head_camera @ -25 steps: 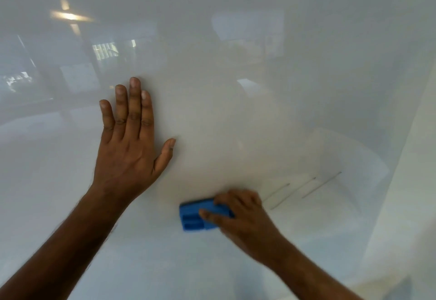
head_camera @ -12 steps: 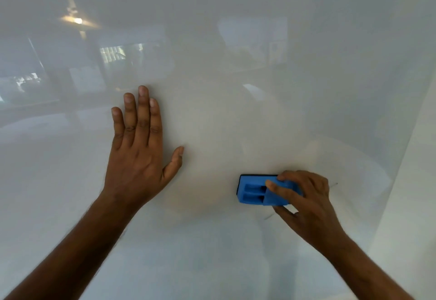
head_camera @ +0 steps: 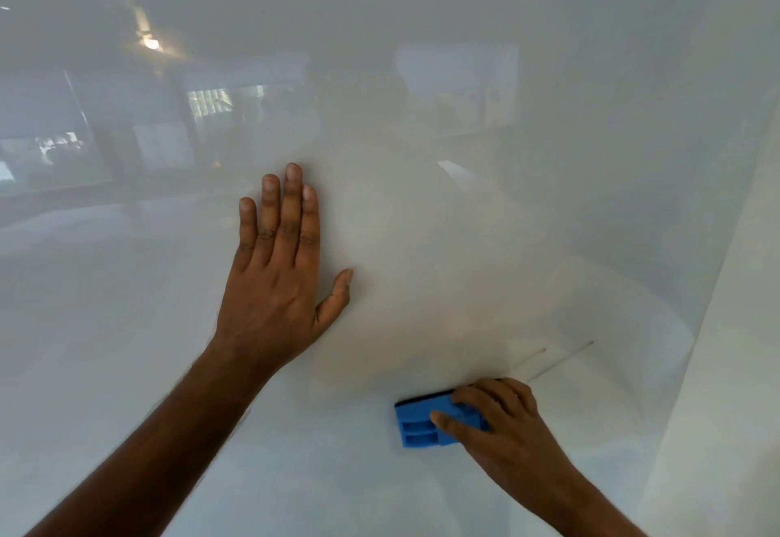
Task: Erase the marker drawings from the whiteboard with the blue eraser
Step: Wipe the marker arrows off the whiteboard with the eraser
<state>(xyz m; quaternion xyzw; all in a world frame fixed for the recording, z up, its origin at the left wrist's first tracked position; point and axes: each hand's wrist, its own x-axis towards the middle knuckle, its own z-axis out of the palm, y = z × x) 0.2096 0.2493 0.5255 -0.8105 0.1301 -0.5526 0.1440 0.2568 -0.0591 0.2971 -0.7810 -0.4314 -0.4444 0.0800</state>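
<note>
Eraser (head_camera: 426, 420) sits flat on the whiteboard (head_camera: 548, 198), low down, gripped by the right hand (head_camera: 502, 422). The left hand (head_camera: 274, 283) is pressed flat, fingers spread. Wiping is under way. Next, rub the thin lines (head_camera: 561, 361) just beside it.

Two hands (head_camera: 278, 304), one eraser (head_camera: 422, 422), two marker lines (head_camera: 561, 361).

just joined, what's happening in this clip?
A person is wiping a whiteboard. The right hand grips the blue eraser and presses it against the board low down. The left hand lies flat on the board, fingers spread, apparently bracing. A few thin marker lines remain just up and right of the eraser; the rest of the visible board looks clean apart from reflections.
</note>
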